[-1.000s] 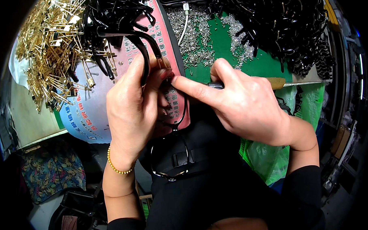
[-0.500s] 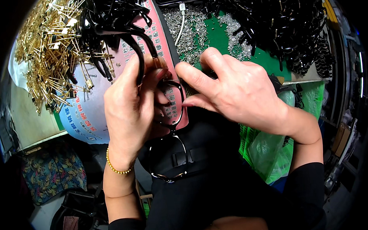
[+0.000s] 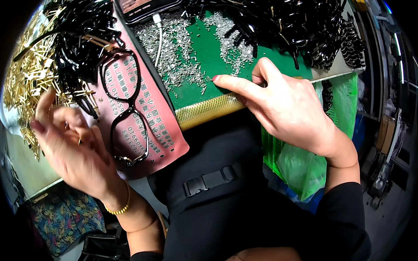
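Note:
A black eyeglass frame (image 3: 139,79) lies on a pink printed mat (image 3: 168,152), its front turned toward me and a temple reaching up and left over the piles. Just left of it is my left hand (image 3: 76,139), smeared by motion, fingers apart and holding nothing I can see. My right hand (image 3: 286,102) rests at the front edge of the green work surface (image 3: 203,41). One finger stretches to the edge of the small metal screws (image 3: 169,53); the other fingers curl, and their undersides are hidden.
Gold-coloured metal parts (image 3: 30,86) and black temples (image 3: 84,47) heap up at left. More black temples (image 3: 283,22) cover the back right. A phone (image 3: 149,6) with a white cable (image 3: 159,38) lies at the back. Green plastic bag (image 3: 307,168) hangs at right.
My left hand has let go of the eyeglass frame and moved left; the frame now lies on the pink mat. My right hand has left the frame and reaches to the screws. The view has shifted.

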